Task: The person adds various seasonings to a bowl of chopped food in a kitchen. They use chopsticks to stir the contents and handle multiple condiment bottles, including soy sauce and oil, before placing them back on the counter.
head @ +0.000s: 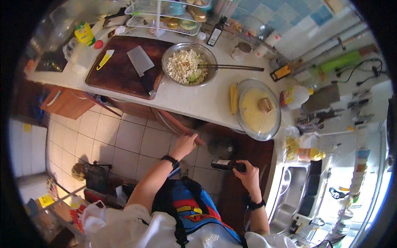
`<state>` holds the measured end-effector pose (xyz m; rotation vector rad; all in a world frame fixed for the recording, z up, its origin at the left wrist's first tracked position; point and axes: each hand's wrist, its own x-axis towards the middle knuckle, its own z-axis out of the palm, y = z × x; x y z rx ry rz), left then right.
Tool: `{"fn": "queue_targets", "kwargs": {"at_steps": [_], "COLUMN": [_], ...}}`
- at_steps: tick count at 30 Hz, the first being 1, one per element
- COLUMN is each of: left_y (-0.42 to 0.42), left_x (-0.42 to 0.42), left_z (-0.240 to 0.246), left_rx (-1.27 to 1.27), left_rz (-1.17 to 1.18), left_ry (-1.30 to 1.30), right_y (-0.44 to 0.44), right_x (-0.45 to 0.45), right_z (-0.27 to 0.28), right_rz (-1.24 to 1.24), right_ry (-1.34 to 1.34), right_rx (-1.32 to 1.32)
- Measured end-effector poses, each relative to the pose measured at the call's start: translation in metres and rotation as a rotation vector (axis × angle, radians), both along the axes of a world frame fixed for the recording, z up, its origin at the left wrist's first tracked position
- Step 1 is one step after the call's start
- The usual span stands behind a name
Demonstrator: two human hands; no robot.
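My left hand (185,145) is on the top edge of an open wooden cabinet door (175,123) below the counter. My right hand (249,174) grips a dark bottle (225,164) with a label, held over the floor beside the lower cabinets. On the counter in front of me, a steel bowl (189,64) holds chopped pale and green food, with dark chopsticks (240,66) resting across its rim. Left of it, a cleaver (141,61) and a yellow-handled peeler or small knife (105,59) lie on a dark wooden cutting board (119,82).
A glass lid (259,109) covers a container of yellow content near the counter's corner. Another cabinet door (66,102) stands open at left. Tall bottles (215,32) and a white wire rack (158,18) line the back. A steel sink (291,198) is at right.
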<state>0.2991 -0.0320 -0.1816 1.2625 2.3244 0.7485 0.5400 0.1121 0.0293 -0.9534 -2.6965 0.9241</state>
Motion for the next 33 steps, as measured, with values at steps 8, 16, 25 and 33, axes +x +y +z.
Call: {"fn": "queue_targets", "kwargs": {"at_steps": [8, 16, 25, 33], "left_y": [-0.072, -0.101, -0.132, -0.159], "left_x": [0.016, 0.022, 0.027, 0.038], "left_z": [0.003, 0.002, 0.004, 0.016], "left_rx": [-0.151, -0.1, -0.017, -0.189], "left_rz": [-0.042, -0.003, 0.091, 0.243], "left_ry": [-0.098, -0.118, -0.04, -0.058], "right_y": [0.002, 0.032, 0.087, 0.115], "right_x": [-0.022, -0.072, -0.188, -0.234], "right_z": [-0.062, 0.012, 0.041, 0.039], "right_rz": [0.008, -0.016, 0.051, 0.13], "right_ry": [0.0, 0.207, 0.251, 0.23], "right_rx": [-0.053, 0.037, 0.263, 0.311]}}
